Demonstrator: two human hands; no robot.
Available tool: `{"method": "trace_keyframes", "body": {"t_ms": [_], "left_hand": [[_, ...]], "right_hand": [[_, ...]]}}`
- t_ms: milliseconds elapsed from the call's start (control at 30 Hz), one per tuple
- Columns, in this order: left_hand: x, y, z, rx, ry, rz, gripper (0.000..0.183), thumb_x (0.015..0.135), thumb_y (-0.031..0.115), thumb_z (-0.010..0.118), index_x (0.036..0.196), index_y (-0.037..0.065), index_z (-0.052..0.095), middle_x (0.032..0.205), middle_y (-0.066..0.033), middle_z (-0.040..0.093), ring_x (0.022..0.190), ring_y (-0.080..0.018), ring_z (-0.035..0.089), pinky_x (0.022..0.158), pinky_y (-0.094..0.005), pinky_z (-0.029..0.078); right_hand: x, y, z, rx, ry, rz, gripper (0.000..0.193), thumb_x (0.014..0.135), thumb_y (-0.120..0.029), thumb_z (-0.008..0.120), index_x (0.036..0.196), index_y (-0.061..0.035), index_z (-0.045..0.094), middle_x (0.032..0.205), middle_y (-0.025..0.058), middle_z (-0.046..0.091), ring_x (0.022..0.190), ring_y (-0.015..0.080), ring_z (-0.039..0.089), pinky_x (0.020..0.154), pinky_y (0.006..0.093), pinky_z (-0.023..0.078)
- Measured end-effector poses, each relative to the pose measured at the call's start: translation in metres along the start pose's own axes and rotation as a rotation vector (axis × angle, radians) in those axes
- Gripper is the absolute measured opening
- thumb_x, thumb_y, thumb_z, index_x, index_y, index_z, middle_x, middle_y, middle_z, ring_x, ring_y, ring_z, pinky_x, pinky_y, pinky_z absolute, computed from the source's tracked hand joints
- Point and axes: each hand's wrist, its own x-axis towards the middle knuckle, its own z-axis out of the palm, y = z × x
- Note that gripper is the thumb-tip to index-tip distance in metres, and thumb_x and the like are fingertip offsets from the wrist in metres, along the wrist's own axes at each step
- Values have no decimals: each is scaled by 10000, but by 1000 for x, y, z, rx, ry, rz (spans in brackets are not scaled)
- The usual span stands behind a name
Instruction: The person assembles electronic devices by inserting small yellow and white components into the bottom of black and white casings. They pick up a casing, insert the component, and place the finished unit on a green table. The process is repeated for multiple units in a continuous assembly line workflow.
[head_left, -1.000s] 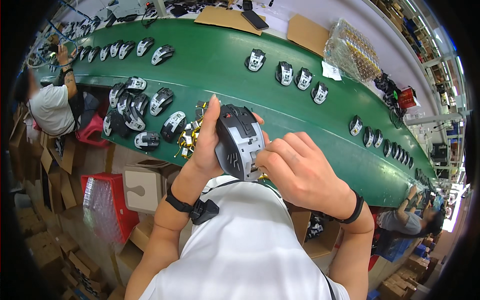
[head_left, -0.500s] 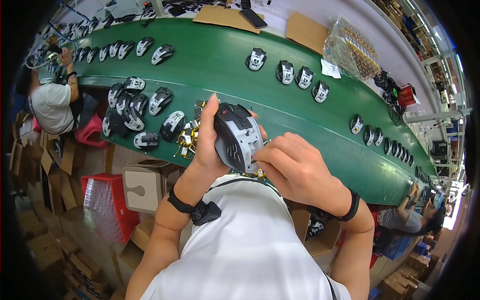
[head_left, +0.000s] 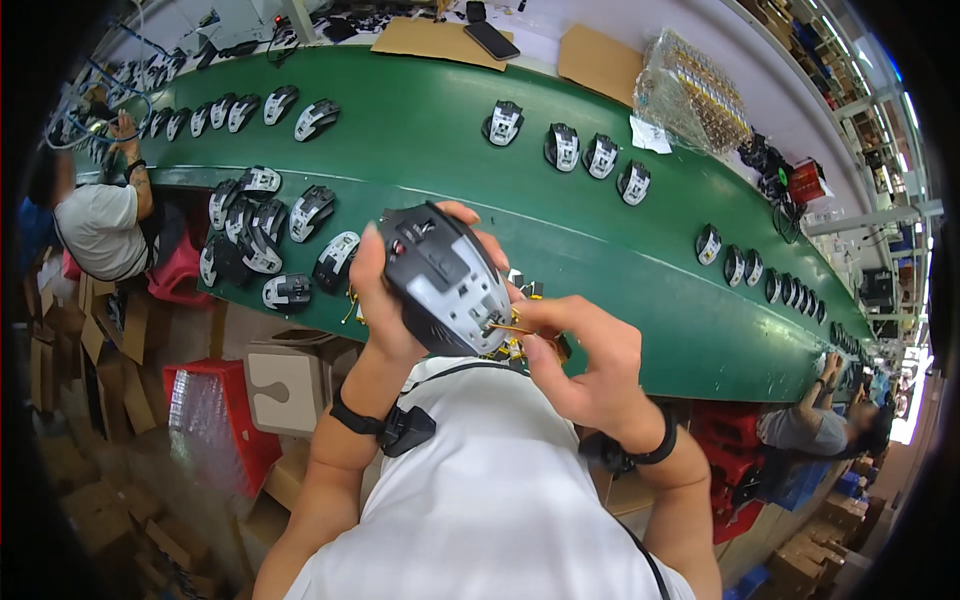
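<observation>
A black and grey-white computer mouse (head_left: 455, 280), its underside facing up, lies in my left hand (head_left: 385, 300), whose fingers wrap round its sides. My right hand (head_left: 590, 355) pinches thin orange-yellow wires (head_left: 512, 329) between thumb and forefinger at an opening in the lower right of the mouse shell. Where the other ends of the wires go cannot be seen. Behind my hands, partly hidden, lies a heap of small yellow-and-white wired parts (head_left: 516, 347) on the green table (head_left: 640, 290). Closest to my left hand on the table is another mouse (head_left: 336, 261).
A cluster of mice (head_left: 245, 228) covers the table's left front. More mice stand in a row (head_left: 562, 147) on the green surface beyond. Bagged parts (head_left: 692, 92), cardboard sheets (head_left: 445, 42) and a phone (head_left: 492, 41) sit at the back. Other people (head_left: 105, 225) work at both sides.
My left hand has turned the mouse so more of its underside shows. My right hand has drawn slightly down and away, and thin wires now show between its fingertips and the mouse.
</observation>
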Motion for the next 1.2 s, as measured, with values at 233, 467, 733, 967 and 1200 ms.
{"method": "trace_keyframes", "body": {"t_ms": [233, 467, 733, 967, 1200], "left_hand": [[-2, 2, 3, 293, -159, 312, 884, 799, 756, 470, 1234, -12, 413, 951, -259, 603, 859, -367, 647, 771, -464, 561], [-9, 14, 3, 388, -211, 295, 892, 787, 729, 575, 1252, -10, 395, 1009, -290, 591, 911, -392, 639, 822, -491, 551], [-11, 15, 5, 398, -165, 214, 919, 725, 749, 651, 1213, 8, 412, 987, -275, 595, 895, -370, 646, 815, -472, 552], [10, 8, -19, 102, -80, 176, 877, 831, 780, 383, 1217, -5, 446, 945, -229, 603, 825, -364, 653, 734, -441, 558], [17, 8, -30, 43, -46, 104, 835, 881, 747, 317, 1236, 7, 470, 988, -223, 622, 868, -374, 661, 766, -463, 551]], "right_hand": [[11, 8, 16, 883, -149, 570, 208, 900, -90, 639, 1038, 53, 578, 941, 70, 655, 847, 121, 637, 756, 281, 526], [18, 8, 22, 968, -181, 649, 164, 870, -86, 675, 962, 17, 586, 888, 49, 658, 793, 96, 611, 714, 254, 496], [22, 13, 27, 976, -193, 681, 157, 849, -48, 646, 986, 23, 618, 824, 40, 655, 724, 98, 603, 698, 255, 492], [21, 17, 23, 1075, -250, 658, 236, 890, -57, 667, 1092, 50, 607, 961, 100, 679, 840, 149, 665, 781, 281, 536], [21, 21, 20, 708, 348, 362, 339, 899, -10, 675, 1208, 37, 544, 1026, 143, 686, 956, 186, 675, 809, 273, 546]]}}
